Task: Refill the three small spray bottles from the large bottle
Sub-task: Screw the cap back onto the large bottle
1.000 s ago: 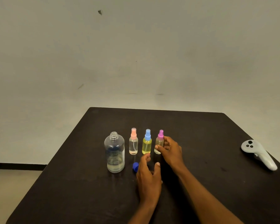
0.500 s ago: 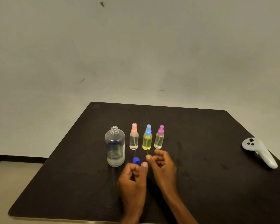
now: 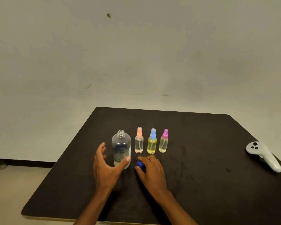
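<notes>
Left hand (image 3: 106, 168): ours, spread wide, cupping the uncapped large bottle (image 3: 121, 149); whether it touches, we cannot tell. Right hand (image 3: 151, 172): fingers pinching the blue cap (image 3: 140, 164) on the dark table (image 3: 201, 159). Behind: three capped spray bottles, pink (image 3: 139, 141), blue (image 3: 152, 142), purple (image 3: 163, 141).

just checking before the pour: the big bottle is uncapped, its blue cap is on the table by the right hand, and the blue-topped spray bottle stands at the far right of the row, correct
Not quite. In the head view the blue-topped spray bottle stands in the middle of the row; the purple-topped one is at the far right. The rest holds: the large bottle is uncapped and its blue cap lies on the table at the right hand.
</notes>
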